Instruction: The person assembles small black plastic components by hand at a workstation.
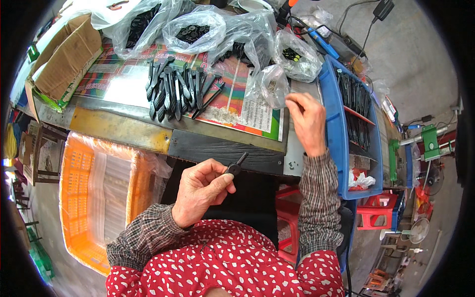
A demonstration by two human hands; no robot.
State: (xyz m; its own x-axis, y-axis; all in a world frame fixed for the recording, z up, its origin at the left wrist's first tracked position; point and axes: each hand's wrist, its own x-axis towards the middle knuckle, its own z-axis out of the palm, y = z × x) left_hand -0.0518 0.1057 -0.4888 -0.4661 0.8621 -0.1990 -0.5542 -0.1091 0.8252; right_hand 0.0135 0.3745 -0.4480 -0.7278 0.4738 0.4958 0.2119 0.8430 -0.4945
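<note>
Fingers (pixel 213 167) of one left hand (pixel 190 195) pinch one black part (pixel 235 169).

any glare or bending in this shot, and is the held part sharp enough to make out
Head view: glare whitens the printed sheet left of the black pile; the table edge bows, fisheye-style; black surrounds the image; the small black part in the left hand is clear enough to show its stem.

Left hand (pixel 202 189) pinches, right hand (pixel 309 123) reaches forward, half curled
</note>
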